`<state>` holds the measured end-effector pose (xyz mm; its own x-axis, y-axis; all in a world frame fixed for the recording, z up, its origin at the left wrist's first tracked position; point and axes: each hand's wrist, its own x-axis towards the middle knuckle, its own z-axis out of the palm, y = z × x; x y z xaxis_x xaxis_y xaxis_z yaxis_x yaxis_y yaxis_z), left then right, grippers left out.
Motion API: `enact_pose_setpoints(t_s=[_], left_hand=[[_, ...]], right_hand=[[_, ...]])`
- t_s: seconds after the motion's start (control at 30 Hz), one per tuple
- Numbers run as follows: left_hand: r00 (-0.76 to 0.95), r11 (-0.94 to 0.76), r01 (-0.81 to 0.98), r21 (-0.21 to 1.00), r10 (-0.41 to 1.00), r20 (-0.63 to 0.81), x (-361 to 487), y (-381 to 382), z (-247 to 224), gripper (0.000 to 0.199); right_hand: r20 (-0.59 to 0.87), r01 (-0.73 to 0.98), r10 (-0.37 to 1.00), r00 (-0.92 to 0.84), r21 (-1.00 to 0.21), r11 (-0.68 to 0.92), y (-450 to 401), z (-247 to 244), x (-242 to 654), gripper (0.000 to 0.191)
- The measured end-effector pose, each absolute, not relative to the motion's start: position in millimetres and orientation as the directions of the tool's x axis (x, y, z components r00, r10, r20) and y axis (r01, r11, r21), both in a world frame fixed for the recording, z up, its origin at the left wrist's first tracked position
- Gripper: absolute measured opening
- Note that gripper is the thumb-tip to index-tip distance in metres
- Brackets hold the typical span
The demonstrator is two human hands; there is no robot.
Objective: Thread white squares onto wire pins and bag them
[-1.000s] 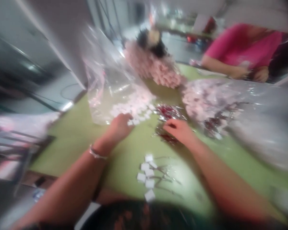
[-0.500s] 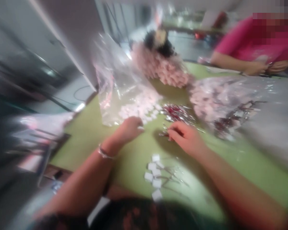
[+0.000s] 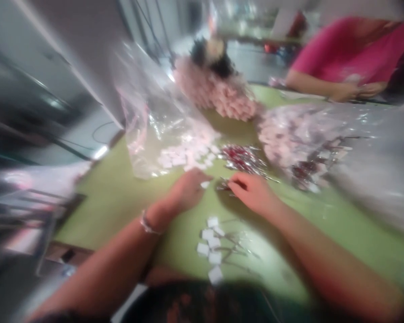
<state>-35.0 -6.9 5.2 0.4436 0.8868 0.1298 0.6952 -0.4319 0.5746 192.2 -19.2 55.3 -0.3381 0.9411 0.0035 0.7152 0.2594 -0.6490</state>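
My left hand (image 3: 188, 190), with a bracelet at the wrist, is closed on a small white square piece (image 3: 205, 184) that shows at the fingertips. To its right, my right hand (image 3: 251, 190) pinches at thin dark and silvery strands (image 3: 223, 183); blur hides how many are in the fingers. Just beyond lies a heap of red and silver strands (image 3: 240, 157). Loose white pieces (image 3: 173, 157) spread from a clear plastic bag (image 3: 144, 148) behind my left hand. Nearer me, several white squares with thin stems (image 3: 214, 258) lie in a column.
Pink bundled pieces (image 3: 235, 101) with a dark item on top stand at the back of the green table (image 3: 107, 197). A clear bag of pale pink pieces (image 3: 283, 134) lies at the right. Across the table sits a person in a pink shirt (image 3: 346, 54), hands together.
My left hand has moved right and slightly nearer me with the white piece, closer to my right hand. The whole view has shifted a little, so everything else appears slightly further left.
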Motion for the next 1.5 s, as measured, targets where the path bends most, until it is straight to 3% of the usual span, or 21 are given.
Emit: enact_pose_setpoints(t_s=[0.13, 0.33, 0.5, 0.63, 0.73, 0.87, 1.23, 1.5], left_hand=[[0.293, -0.285, 0.792, 0.541, 0.953, 0.072, -32.9, -7.7, 6.8, 0.047], [0.274, -0.278, 0.820, 0.501, 0.958, 0.084, -29.5, -7.2, 9.7, 0.014], [0.277, -0.241, 0.765, 0.597, 0.960, 0.033, -26.5, -9.1, 14.6, 0.013], [0.250, -0.086, 0.514, 0.854, 0.967, -0.053, -25.5, -9.4, 17.2, 0.016], [0.281, 0.080, 0.305, 0.949, 0.945, -0.170, -25.1, -10.1, 21.3, 0.019], [0.296, 0.120, 0.180, 0.976, 0.940, -0.170, -24.7, -11.5, 25.0, 0.019], [0.309, 0.183, 0.066, 0.981, 0.931, -0.194, -25.7, -11.2, 14.5, 0.027], [0.465, 0.192, 0.051, 0.980, 0.864, -0.193, -33.3, -8.6, 17.3, 0.029]], right_hand=[[0.009, 0.725, 0.944, -0.331, -0.638, 0.260, -18.3, 54.7, 192.7, 0.017], [-0.147, 0.672, 0.915, -0.377, -0.723, 0.161, -18.6, 55.1, 187.5, 0.022], [-0.337, 0.516, 0.870, -0.359, -0.849, -0.116, -20.7, 57.7, 184.2, 0.021], [-0.419, 0.411, 0.829, -0.371, -0.874, -0.258, -22.6, 57.7, 184.0, 0.020], [-0.377, 0.465, 0.860, -0.345, -0.864, -0.192, -23.8, 60.8, 184.0, 0.021], [-0.367, 0.550, 0.867, -0.338, -0.824, -0.135, -24.4, 66.4, 184.1, 0.021], [-0.347, 0.601, 0.865, -0.362, -0.796, -0.067, -25.9, 67.9, 182.1, 0.017], [-0.447, 0.492, 0.772, -0.451, -0.847, -0.202, -23.8, 70.3, 188.4, 0.017]])
